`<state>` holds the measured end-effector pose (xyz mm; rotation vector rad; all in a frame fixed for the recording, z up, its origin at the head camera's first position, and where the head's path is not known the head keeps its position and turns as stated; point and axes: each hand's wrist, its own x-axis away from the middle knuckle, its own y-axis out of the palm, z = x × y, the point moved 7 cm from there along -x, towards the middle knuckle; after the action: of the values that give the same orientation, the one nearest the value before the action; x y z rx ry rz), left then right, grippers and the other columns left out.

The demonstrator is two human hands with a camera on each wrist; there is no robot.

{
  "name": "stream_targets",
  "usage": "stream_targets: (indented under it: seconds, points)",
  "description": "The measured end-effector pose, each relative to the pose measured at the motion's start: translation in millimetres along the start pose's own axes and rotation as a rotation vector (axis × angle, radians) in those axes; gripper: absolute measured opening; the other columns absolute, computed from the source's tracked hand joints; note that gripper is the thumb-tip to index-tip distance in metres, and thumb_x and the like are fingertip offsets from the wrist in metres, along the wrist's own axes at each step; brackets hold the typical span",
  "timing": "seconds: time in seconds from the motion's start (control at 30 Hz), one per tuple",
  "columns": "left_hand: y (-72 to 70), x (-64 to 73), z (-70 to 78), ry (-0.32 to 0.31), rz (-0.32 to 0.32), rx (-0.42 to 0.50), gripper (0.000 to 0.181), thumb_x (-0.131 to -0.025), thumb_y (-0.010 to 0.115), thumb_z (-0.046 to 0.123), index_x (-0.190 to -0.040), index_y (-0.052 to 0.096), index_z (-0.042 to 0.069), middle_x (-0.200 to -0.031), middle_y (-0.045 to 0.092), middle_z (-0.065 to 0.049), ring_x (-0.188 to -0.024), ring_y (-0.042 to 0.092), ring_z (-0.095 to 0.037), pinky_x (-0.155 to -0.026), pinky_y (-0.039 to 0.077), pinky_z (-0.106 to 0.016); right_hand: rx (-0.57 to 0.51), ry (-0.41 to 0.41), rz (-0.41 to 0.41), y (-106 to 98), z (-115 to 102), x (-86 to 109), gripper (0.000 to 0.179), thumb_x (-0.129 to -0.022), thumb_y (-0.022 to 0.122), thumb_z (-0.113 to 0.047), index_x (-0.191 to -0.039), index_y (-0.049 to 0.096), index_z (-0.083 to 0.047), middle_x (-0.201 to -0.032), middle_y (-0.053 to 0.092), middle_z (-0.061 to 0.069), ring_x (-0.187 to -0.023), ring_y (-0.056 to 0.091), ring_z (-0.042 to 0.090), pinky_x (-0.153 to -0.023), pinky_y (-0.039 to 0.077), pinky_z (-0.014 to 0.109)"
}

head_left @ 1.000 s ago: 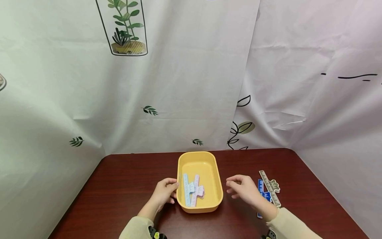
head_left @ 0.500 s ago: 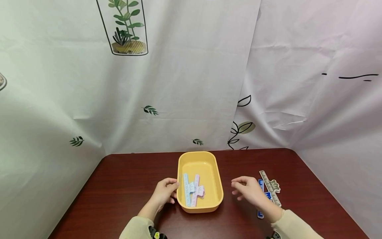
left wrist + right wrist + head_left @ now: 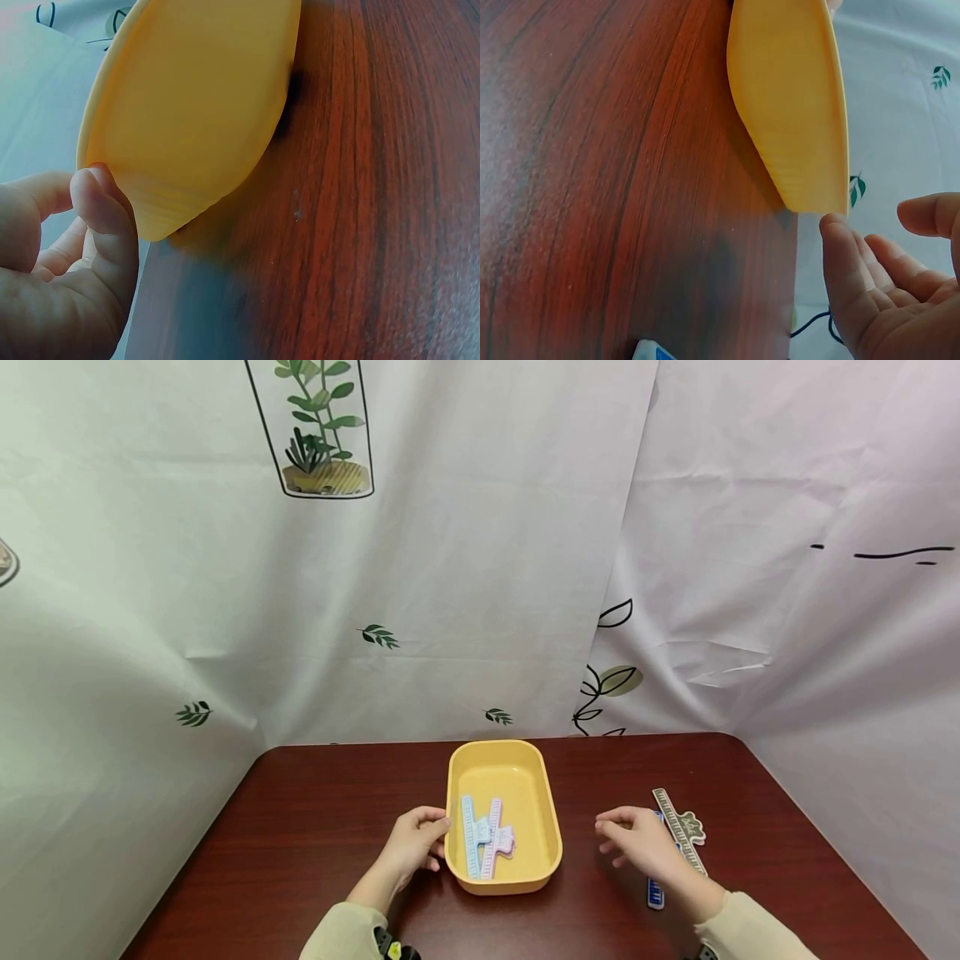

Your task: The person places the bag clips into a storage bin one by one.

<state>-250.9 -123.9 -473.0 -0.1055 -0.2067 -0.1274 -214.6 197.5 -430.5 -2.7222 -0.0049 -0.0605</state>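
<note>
My left hand (image 3: 411, 843) pinches the left rim of a yellow tray (image 3: 551, 827) between thumb and fingers; its outer wall (image 3: 202, 97) fills much of the left wrist view. Inside the tray lie a light blue long-bar clip (image 3: 469, 839) and a pink long-bar clip (image 3: 492, 843), side by side with striped bars. To the right of the tray, my right hand (image 3: 641, 842) hovers with loosely bent fingers, thumb apart, holding nothing. Beneath and beyond it are a dark blue clip (image 3: 656, 895), partly hidden by the hand, and a grey-gold clip (image 3: 678, 828) lying across it.
The dark red wooden table (image 3: 337, 802) bears the tray and clips. A white printed curtain (image 3: 465, 568) hangs behind and on both sides, meeting the table's back edge. A corner of a clip (image 3: 654, 351) shows low in the right wrist view.
My right hand has drawn away from the tray to the right, moving over the dark blue clip. The left hand, tray and clips stay where they were.
</note>
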Motion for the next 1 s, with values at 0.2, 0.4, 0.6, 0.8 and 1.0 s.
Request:
stream_targets:
  seconds: [0.2, 0.4, 0.6, 0.8, 1.0]
  points:
    - [0.2, 0.7, -0.5, -0.002, 0.0, -0.002, 0.031, -0.093, 0.056, 0.015, -0.115, 0.052, -0.007, -0.075, 0.06, -0.002, -0.052, 0.054, -0.008, -0.042, 0.045, -0.02, 0.027, 0.012, 0.024, -5.8, 2.8, 1.6, 0.029, -0.086, 0.061, -0.008, -0.106, 0.062, 0.013, -0.095, 0.069, 0.023, -0.069, 0.069, 0.024, -0.05, 0.055, 0.034]
    - [0.1, -0.1, -1.0, 0.0, 0.001, -0.006, 0.032, -0.093, 0.056, 0.016, -0.115, 0.052, -0.006, -0.075, 0.061, -0.003, -0.052, 0.055, -0.008, -0.042, 0.045, -0.02, 0.051, 0.029, 0.014, -11.5, 5.5, 4.5, 0.032, -0.086, 0.062, -0.009, -0.108, 0.06, 0.013, -0.098, 0.068, 0.025, -0.072, 0.069, 0.026, -0.052, 0.055, 0.034]
    - [-0.2, -1.5, -1.4, -0.003, 0.0, -0.001, 0.032, -0.093, 0.056, 0.016, -0.115, 0.052, -0.006, -0.075, 0.061, -0.003, -0.052, 0.054, -0.008, -0.042, 0.044, -0.02, 0.079, 0.059, 0.014, -16.9, 9.5, 5.9, 0.034, -0.086, 0.062, -0.01, -0.111, 0.059, 0.013, -0.098, 0.068, 0.023, -0.075, 0.069, 0.027, -0.055, 0.056, 0.038]
    - [-0.3, -1.3, -1.4, -0.006, 0.0, 0.0, 0.032, -0.093, 0.057, 0.016, -0.115, 0.052, -0.006, -0.075, 0.062, -0.003, -0.052, 0.055, -0.008, -0.042, 0.044, -0.02, 0.116, 0.068, 0.005, -20.9, 12.9, 7.3, 0.037, -0.085, 0.063, -0.011, -0.112, 0.058, 0.013, -0.093, 0.069, 0.02, -0.077, 0.068, 0.028, -0.056, 0.056, 0.038]
    - [-0.3, -0.9, -1.6, -0.008, 0.0, -0.003, 0.032, -0.093, 0.057, 0.017, -0.115, 0.052, -0.006, -0.075, 0.062, -0.003, -0.052, 0.054, -0.008, -0.042, 0.044, -0.02, 0.147, 0.114, 0.009, -27.3, 18.9, 8.2, 0.039, -0.085, 0.064, -0.015, -0.114, 0.058, 0.011, -0.092, 0.069, 0.014, -0.077, 0.067, 0.025, -0.056, 0.056, 0.037]
